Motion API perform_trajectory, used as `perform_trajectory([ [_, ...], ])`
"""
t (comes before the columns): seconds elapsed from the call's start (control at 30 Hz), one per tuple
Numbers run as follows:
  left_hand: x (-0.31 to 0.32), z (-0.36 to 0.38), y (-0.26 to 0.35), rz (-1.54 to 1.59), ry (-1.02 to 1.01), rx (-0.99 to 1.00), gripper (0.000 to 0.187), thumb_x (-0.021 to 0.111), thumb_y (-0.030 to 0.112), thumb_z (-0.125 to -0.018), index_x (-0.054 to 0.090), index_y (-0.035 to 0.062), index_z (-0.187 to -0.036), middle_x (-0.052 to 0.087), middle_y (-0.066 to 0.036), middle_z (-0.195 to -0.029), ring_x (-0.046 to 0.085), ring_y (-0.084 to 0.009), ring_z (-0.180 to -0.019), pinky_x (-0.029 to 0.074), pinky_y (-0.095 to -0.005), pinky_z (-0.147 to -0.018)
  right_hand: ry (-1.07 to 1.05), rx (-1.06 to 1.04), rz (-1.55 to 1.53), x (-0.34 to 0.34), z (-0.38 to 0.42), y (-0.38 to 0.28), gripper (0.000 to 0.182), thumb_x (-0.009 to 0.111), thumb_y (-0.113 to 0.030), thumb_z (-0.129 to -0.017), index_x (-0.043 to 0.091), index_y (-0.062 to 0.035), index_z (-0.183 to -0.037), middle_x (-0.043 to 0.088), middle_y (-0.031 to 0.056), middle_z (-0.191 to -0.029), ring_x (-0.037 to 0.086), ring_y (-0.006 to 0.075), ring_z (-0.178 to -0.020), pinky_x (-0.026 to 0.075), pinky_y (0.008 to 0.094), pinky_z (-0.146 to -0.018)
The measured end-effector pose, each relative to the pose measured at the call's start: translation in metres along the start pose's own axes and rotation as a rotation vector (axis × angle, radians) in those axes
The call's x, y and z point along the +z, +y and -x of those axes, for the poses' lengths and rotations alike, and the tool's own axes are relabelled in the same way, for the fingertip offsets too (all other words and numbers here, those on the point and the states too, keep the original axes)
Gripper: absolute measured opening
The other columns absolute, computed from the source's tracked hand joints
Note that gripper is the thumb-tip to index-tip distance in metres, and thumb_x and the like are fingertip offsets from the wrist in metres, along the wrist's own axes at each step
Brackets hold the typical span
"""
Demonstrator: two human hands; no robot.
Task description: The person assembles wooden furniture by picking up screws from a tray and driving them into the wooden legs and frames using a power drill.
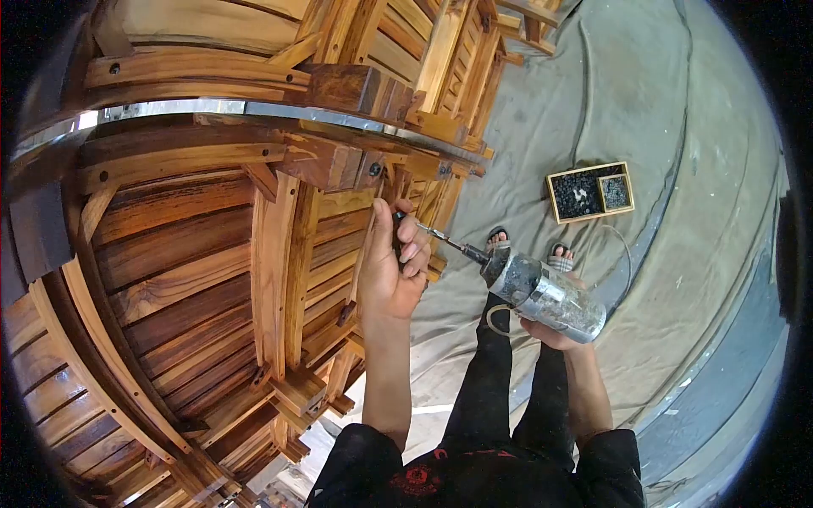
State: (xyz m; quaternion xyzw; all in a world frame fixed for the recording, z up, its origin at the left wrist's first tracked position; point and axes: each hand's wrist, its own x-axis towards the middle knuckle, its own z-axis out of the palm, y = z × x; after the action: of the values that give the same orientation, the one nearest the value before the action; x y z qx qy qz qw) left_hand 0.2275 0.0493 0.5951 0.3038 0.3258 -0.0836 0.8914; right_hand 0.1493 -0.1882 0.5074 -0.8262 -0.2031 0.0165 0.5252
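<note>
My left hand (394,267) is closed around the front end of a drill bit (447,242), close to the slatted wooden furniture frame (212,245). My right hand (555,334) grips a silver power drill (546,296) from below, its bit pointing left toward the wood. The bit tip is hidden by my left fingers. A dark bolt (376,169) sits in the wooden block just above my left hand.
A small wooden box (590,191) of dark screws lies on the grey tarp (660,110) to the right. My sandalled feet (529,245) stand beside the drill. More stacked wooden frames (440,59) fill the top; a metal strip (279,110) runs across them.
</note>
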Motion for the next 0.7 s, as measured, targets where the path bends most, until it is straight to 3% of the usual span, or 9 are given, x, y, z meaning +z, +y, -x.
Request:
perform_trajectory([
  [0.07,0.002,-0.002,-0.002,-0.02,0.036,0.004,0.032,0.053,0.036,-0.096,0.05,0.0051,-0.102,0.043,0.003,-0.069,0.037,-0.0035,-0.052,0.028,-0.0161,-0.037,0.036,-0.022,-0.1,-0.001,-0.004,0.0,0.037,0.073,-0.015,-0.051,0.064,-0.0122,-0.087,0.064,0.0078,-0.088,0.059,0.0297,-0.077,0.047,0.0416,-0.067],
  [0.13,0.002,-0.002,-0.004,-0.134,0.027,0.061,0.034,0.052,0.037,-0.096,0.05,0.0043,-0.103,0.044,0.002,-0.072,0.037,-0.0034,-0.052,0.027,-0.0155,-0.037,0.049,0.03,-0.262,-0.007,-0.014,-0.004,0.026,0.071,-0.01,-0.052,0.063,-0.0114,-0.076,0.062,0.0067,-0.073,0.058,0.0303,-0.063,0.045,0.0404,-0.061],
  [0.17,0.001,-0.003,-0.005,-0.137,0.033,0.046,0.034,0.052,0.037,-0.096,0.05,0.0043,-0.103,0.044,0.002,-0.072,0.037,-0.0034,-0.052,0.027,-0.0155,-0.037,0.052,0.046,-0.263,-0.005,-0.013,-0.003,0.026,0.071,-0.01,-0.052,0.063,-0.0114,-0.076,0.062,0.0067,-0.073,0.058,0.0303,-0.063,0.045,0.0404,-0.061],
  [0.27,-0.002,-0.007,-0.008,-0.189,0.031,0.099,0.036,0.052,0.038,-0.096,0.049,0.003,-0.105,0.04,0.002,-0.071,0.036,-0.0026,-0.053,0.029,-0.0146,-0.036,0.163,-0.165,-0.217,0.005,-0.006,0.01,0.023,0.07,-0.008,-0.052,0.061,-0.0099,-0.073,0.06,0.0056,-0.068,0.056,0.0279,-0.058,0.043,0.0374,-0.055],
  [0.57,0.002,-0.003,-0.004,-0.148,-0.006,0.079,0.036,0.052,0.039,-0.096,0.052,0.0036,-0.101,0.039,0.004,-0.066,0.035,-0.0024,-0.053,0.029,-0.0148,-0.036,0.093,0.099,-0.462,0.003,-0.006,0.008,0.026,0.072,-0.009,-0.055,0.063,-0.0073,-0.08,0.063,0.0073,-0.074,0.06,0.028,-0.064,0.046,0.038,-0.061],
  [0.7,0.004,-0.001,-0.004,-0.178,-0.032,0.07,0.034,0.054,0.038,-0.095,0.053,0.0043,-0.098,0.04,0.004,-0.066,0.035,-0.0027,-0.052,0.029,-0.015,-0.036,0.117,-0.142,-0.211,-0.001,-0.01,0.01,0.031,0.072,-0.01,-0.056,0.064,-0.0061,-0.086,0.064,0.0086,-0.081,0.062,0.0279,-0.069,0.048,0.0382,-0.063],
])
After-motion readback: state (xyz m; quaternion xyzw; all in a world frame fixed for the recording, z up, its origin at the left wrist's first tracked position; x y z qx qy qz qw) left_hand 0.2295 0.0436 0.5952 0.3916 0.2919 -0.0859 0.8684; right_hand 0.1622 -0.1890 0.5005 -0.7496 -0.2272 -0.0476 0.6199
